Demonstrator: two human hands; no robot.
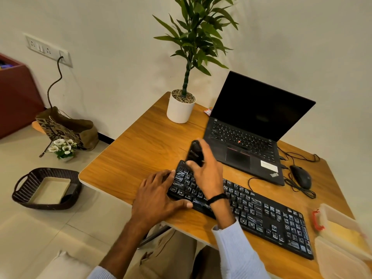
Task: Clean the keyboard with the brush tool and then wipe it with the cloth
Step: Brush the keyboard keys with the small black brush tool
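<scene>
Gripping a dark brush tool (pixel 194 153) in the right hand (pixel 207 170) — blurred, bristles hidden — over the left end of the black keyboard (pixel 261 210); left hand (pixel 159 196) flat, fingers straight, pressing that end.

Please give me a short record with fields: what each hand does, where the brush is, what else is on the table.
right hand: grips the brush tool at the keyboard's left end
left hand: rests on the keyboard's left edge
laptop: open, screen dark, behind the keyboard
mouse: right of the laptop
potted plant: far corner of the table
</scene>
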